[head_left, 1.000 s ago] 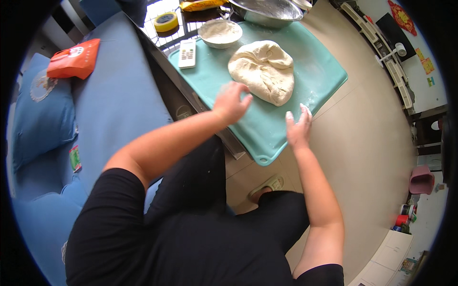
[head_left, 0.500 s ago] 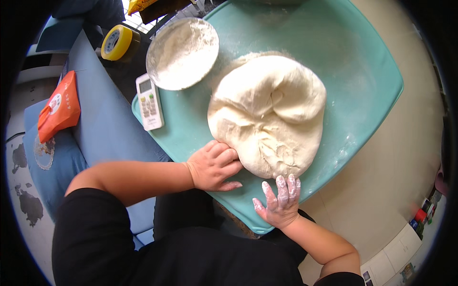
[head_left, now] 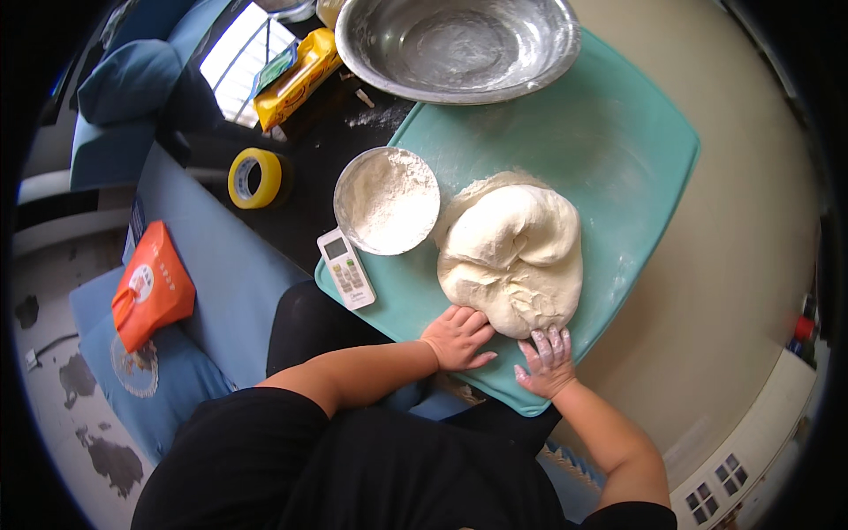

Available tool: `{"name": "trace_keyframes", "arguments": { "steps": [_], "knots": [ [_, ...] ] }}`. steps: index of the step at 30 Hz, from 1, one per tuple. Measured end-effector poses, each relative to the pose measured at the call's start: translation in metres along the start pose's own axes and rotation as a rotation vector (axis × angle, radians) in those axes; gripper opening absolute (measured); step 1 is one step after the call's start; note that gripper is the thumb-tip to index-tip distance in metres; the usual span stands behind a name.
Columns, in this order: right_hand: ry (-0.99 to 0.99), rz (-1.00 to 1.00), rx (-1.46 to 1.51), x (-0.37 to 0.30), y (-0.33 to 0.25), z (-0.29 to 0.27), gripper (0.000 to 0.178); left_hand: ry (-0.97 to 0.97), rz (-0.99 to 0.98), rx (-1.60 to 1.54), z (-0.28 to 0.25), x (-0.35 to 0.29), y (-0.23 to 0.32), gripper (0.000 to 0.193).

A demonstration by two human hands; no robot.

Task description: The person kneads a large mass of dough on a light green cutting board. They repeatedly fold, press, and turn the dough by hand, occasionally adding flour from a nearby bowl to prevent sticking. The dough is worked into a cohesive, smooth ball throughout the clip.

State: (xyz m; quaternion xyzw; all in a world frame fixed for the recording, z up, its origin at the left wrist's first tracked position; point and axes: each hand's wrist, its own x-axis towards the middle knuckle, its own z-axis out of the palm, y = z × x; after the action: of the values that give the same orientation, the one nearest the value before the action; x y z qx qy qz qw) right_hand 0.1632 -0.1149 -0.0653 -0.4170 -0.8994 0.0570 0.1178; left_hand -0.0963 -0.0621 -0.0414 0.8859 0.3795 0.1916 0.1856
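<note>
Resting left hand (head_left: 458, 339) palm down at the near left edge of the folded dough (head_left: 512, 252), with fingers slightly apart, and laying floury fingertips of the right hand (head_left: 548, 362) on its near edge, with thumb held well away from fingers. Handling dough on the turquoise mat (head_left: 627, 150), right of the flour bowl (head_left: 345, 201) and white remote control (head_left: 345, 268), with steel basin (head_left: 369, 40) sitting far.
</note>
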Motion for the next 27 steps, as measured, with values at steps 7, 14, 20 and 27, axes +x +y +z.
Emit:
{"name": "trace_keyframes", "arguments": {
  "steps": [7,14,20,27],
  "knots": [
    [0.045,0.036,-0.116,0.005,0.003,-0.005,0.064,0.049,0.085,-0.014,0.009,0.011,-0.006,0.046],
    [-0.101,0.213,-0.456,0.019,-0.037,-0.038,0.057,0.384,0.163,-0.488,0.019,-0.002,-0.028,0.01],
    [0.233,0.641,-0.12,0.037,-0.09,-0.025,0.056,0.406,-0.647,-1.386,-0.037,0.008,-0.079,0.033],
    [0.406,0.976,0.112,0.066,-0.077,-0.002,0.082,0.58,-1.051,-1.633,-0.084,0.02,-0.127,0.033]
  ]
}}
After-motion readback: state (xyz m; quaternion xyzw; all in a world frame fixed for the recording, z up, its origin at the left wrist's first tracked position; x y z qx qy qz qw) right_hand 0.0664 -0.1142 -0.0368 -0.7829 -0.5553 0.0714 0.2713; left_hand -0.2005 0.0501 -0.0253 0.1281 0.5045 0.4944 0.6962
